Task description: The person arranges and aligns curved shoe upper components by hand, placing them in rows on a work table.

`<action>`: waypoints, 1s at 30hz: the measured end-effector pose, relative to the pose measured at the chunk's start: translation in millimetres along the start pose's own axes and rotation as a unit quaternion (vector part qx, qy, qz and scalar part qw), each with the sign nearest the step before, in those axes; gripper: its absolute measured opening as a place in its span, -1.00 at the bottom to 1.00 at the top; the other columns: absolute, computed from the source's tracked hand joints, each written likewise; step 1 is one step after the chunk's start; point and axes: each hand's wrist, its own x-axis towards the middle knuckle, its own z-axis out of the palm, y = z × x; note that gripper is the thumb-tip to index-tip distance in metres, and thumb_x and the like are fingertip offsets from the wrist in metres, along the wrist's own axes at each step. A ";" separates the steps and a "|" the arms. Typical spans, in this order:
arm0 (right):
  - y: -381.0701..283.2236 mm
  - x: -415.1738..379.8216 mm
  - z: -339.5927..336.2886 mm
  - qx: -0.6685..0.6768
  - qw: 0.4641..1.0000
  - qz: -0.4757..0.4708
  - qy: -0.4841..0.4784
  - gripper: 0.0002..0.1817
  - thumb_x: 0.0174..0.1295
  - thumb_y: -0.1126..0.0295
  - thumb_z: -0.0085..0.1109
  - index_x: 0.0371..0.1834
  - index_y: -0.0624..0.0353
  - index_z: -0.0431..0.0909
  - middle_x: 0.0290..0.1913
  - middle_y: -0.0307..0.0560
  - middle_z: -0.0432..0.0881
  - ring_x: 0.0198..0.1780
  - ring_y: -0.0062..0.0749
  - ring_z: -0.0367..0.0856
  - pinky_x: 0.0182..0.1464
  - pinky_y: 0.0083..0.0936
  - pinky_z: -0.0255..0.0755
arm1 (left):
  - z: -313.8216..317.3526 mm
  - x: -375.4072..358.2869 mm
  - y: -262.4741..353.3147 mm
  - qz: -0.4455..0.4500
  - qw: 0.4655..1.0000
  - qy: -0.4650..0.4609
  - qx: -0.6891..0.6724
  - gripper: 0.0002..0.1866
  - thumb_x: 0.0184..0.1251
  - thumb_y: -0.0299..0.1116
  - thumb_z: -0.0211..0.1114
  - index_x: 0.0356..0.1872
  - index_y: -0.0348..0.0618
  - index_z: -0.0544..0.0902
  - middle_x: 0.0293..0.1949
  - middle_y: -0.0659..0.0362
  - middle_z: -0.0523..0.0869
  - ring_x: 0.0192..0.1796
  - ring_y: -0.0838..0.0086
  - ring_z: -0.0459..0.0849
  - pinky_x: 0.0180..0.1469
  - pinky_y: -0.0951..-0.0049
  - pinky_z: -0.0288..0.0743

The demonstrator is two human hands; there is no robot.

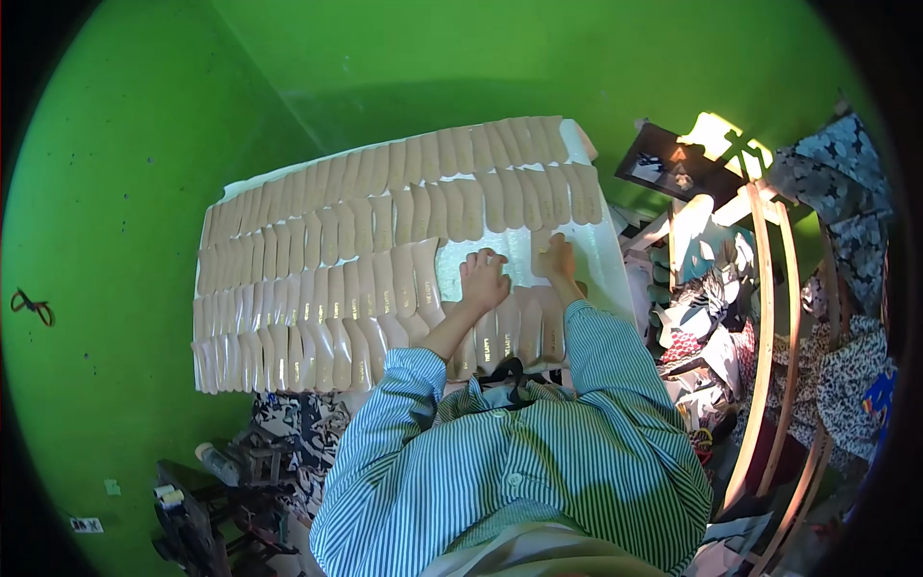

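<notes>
Gold "THE" plus a blurred word on several beige insoles (pixel 530 327)

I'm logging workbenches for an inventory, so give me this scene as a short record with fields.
surface: white tabletop
items: beige insoles, closely set in rows, some with gold lettering
left hand: over the tabletop, fingers bent, nothing visibly held
right hand: at one insole; grip unclear
clothing: striped shirt
right side: wooden rails, patterned fabric
background: green wall
</notes>
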 end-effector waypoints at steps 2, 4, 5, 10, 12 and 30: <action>12.4 9.2 6.3 0.038 0.999 -0.006 -0.003 -0.61 -0.12 0.40 0.17 -0.16 0.26 0.40 -0.20 0.16 0.53 -0.13 0.03 0.53 -0.09 -0.26 0.41 | 7.2 11.7 10.7 0.018 0.999 -0.026 0.002 -0.60 -0.09 -0.34 0.15 -0.10 -0.02 0.52 0.00 0.16 0.42 0.05 0.26 0.33 0.00 0.22 0.16; 23.6 15.3 12.6 0.076 0.996 0.002 -0.043 -0.58 -0.22 0.43 0.27 -0.20 0.27 0.43 -0.31 0.07 0.58 -0.24 -0.12 0.58 -0.24 -0.31 0.49 | 22.5 26.6 13.2 0.070 0.996 -0.053 0.018 -0.48 -0.07 -0.32 0.15 0.06 0.05 0.42 0.11 0.24 0.39 0.15 0.30 0.31 0.04 0.19 0.17; 29.0 18.1 15.8 0.077 0.996 0.009 -0.035 -0.58 -0.22 0.43 0.27 -0.20 0.27 0.43 -0.31 0.07 0.58 -0.24 -0.12 0.58 -0.24 -0.31 0.49 | 29.6 34.3 13.7 0.080 0.995 -0.057 0.017 -0.48 -0.07 -0.32 0.15 0.06 0.05 0.42 0.11 0.24 0.39 0.15 0.30 0.31 0.04 0.19 0.17; 31.0 11.2 1.9 0.185 0.973 0.086 -0.109 -0.50 -0.29 0.51 0.32 -0.15 0.28 0.44 -0.33 0.02 0.58 -0.39 -0.32 0.59 -0.54 -0.48 0.51 | 44.6 64.6 19.3 0.132 0.969 -0.164 0.130 -0.40 0.07 -0.27 0.12 0.23 0.00 0.26 0.29 0.29 0.24 0.32 0.37 0.18 0.18 0.01 0.07; 22.0 -2.5 -20.5 0.215 0.963 0.098 -0.131 -0.51 -0.23 0.53 0.28 -0.12 0.30 0.41 -0.36 0.01 0.56 -0.45 -0.34 0.57 -0.53 -0.50 0.49 | 41.4 68.3 25.8 0.119 0.966 -0.197 0.119 -0.37 0.03 -0.44 0.09 0.24 0.00 0.24 0.31 0.30 0.19 0.34 0.39 0.13 0.23 0.02 0.00; 23.3 -45.3 -85.5 0.368 0.871 -0.010 -0.324 -0.56 -0.02 0.50 0.18 -0.01 0.23 0.36 -0.14 -0.14 0.46 -0.29 -0.56 0.50 -0.34 -0.66 0.42 | 31.7 56.8 26.3 -0.195 0.908 -0.160 -0.333 -0.58 0.14 -0.03 0.16 -0.42 -0.27 0.64 -0.53 0.09 0.65 -0.47 0.47 0.59 -0.38 0.47 0.42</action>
